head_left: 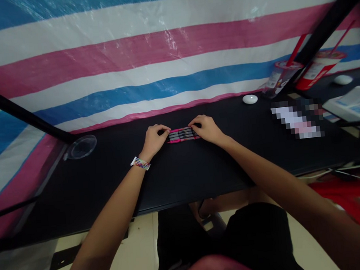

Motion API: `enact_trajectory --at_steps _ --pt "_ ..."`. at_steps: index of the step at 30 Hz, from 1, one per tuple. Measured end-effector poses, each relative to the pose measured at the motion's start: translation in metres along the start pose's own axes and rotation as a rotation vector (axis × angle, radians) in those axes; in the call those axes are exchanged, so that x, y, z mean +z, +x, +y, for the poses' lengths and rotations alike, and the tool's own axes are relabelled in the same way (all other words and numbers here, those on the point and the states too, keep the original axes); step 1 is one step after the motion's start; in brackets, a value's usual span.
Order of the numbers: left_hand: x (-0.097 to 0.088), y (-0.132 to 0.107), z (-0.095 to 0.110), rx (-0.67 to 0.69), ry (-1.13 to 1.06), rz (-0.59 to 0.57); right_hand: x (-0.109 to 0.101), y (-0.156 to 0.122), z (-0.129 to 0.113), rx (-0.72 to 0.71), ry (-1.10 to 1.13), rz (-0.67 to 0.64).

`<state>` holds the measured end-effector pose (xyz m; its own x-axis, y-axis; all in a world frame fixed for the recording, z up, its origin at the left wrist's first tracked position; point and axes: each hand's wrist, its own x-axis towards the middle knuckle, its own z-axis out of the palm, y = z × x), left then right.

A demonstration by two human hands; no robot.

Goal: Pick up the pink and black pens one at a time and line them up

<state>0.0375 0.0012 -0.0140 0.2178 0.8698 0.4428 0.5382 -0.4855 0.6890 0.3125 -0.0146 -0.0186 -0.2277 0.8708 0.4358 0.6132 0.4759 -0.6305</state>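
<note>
Several pink and black pens (183, 134) lie side by side in a row on the black table (183, 173). My left hand (154, 139) has its fingers curled against the left ends of the pens. My right hand (206, 128) is curled on their right ends. Both hands press the row together from the two sides. A multicoloured band (140, 163) sits on my left wrist.
A clear plastic lid (82, 147) lies at the table's left. A white round object (250, 99) sits behind, right of the pens. Two drink cups with red straws (301, 70) stand at the far right, beside papers (353, 105). A striped tarp (146, 53) backs the table.
</note>
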Motion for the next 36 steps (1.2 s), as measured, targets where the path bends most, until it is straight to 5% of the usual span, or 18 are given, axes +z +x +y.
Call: enact_trajectory --at_steps 11,18,26,36 --pt "0.010 -0.001 0.007 -0.218 -0.417 0.091 0.009 0.001 0.005 0.228 0.303 0.288" --pt "0.028 -0.008 0.024 -0.257 -0.671 0.037 0.025 0.000 -0.005 0.251 0.616 0.279" --pt "0.028 -0.015 0.035 -0.259 -0.670 0.038 0.032 -0.003 -0.002 0.300 0.765 0.277" --pt "0.027 -0.016 0.034 -0.237 -0.569 0.028 0.023 -0.006 -0.013 0.281 0.674 0.263"
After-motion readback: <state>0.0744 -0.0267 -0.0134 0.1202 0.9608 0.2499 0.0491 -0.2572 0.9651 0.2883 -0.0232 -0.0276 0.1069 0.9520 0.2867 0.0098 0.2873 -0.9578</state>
